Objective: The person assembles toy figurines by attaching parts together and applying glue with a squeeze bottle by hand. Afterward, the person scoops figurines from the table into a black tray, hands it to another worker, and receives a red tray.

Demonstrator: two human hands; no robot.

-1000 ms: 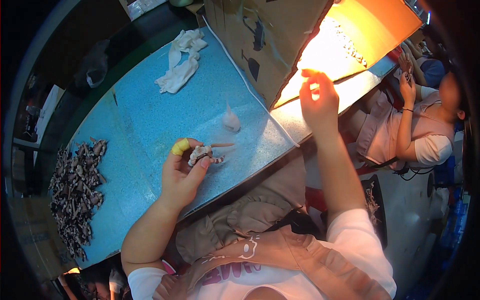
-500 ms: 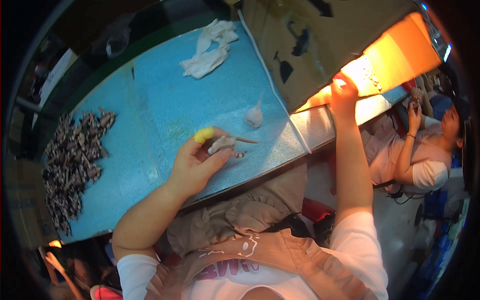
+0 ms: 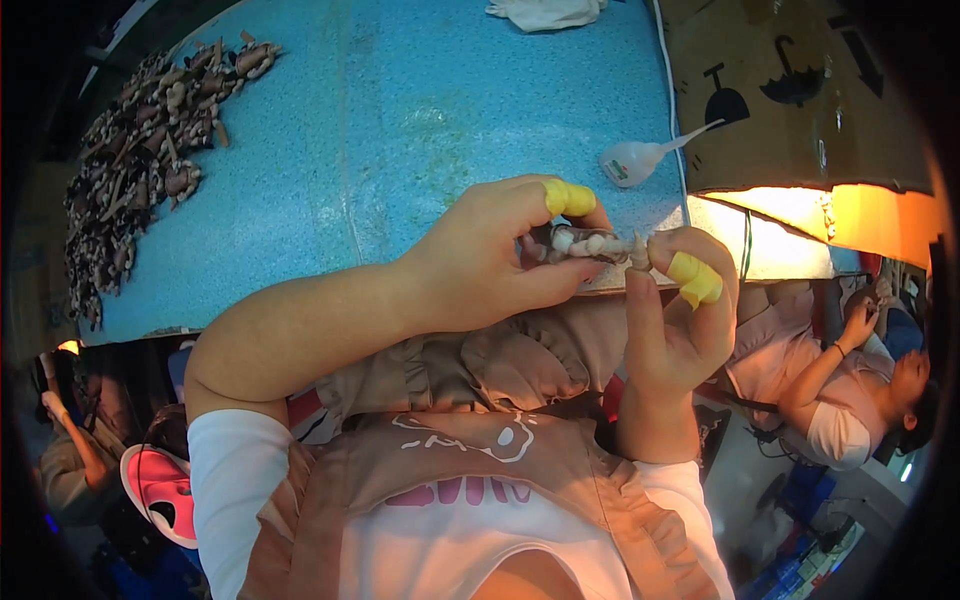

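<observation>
Over the near edge of the blue table (image 3: pixel 400 190), my left hand (image 3: pixel 510 240) is closed round a small grey-white and brown figurine (image 3: pixel 590 243). A yellow wrap covers one of its fingertips. My right hand (image 3: pixel 690 310), also with a yellow-wrapped finger, pinches a small pale piece (image 3: pixel 638 252) between thumb and forefinger. That piece meets the figurine's right end; whether the two are joined I cannot tell. My fingers hide part of the figurine. A small white squeeze bottle (image 3: pixel 632 162) with a thin nozzle lies just beyond my hands.
Many small brown and grey figurines (image 3: pixel 150 150) lie heaped at the table's left. A white cloth (image 3: pixel 545 12) rests at the far edge. At right, a cardboard box (image 3: pixel 800 110) has a bright orange-lit opening (image 3: pixel 885 220). Another person (image 3: pixel 850 390) sits beyond it.
My right hand has come back from the lit box and now pinches a small pale piece at the figurine. My left hand has moved right with the figurine. The whole view has shifted.
</observation>
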